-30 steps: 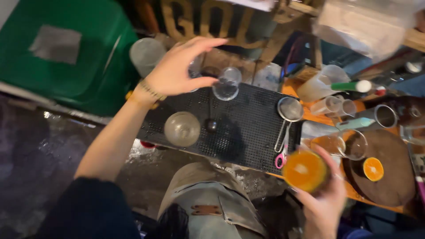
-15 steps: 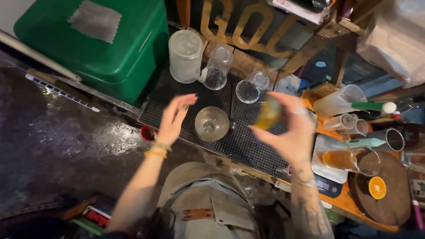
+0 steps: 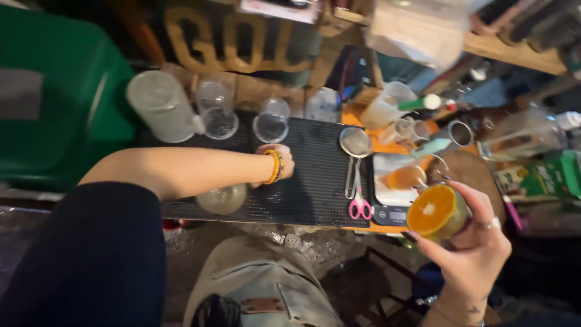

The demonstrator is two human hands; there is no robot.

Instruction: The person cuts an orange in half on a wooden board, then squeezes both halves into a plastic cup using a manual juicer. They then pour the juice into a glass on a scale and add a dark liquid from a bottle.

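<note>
Orange half point(image 3: 437, 212): lower right of frame, cut face toward us.
Right hand point(image 3: 475, 242): we see its fingers clamped around the orange half.
Left hand point(image 3: 279, 162): curled on the black mat point(image 3: 315, 181), centre; grip unclear.
Strainer point(image 3: 354, 145): right of that hand, above pink scissors point(image 3: 361, 209).

Halved orange point(image 3: 437, 212): bright orange cut face with a pale centre, greenish rind, tilted up toward the camera, cupped in the right hand point(image 3: 469, 248) just off the near edge of the tabletop, beside the small scale point(image 3: 396, 194).
</note>
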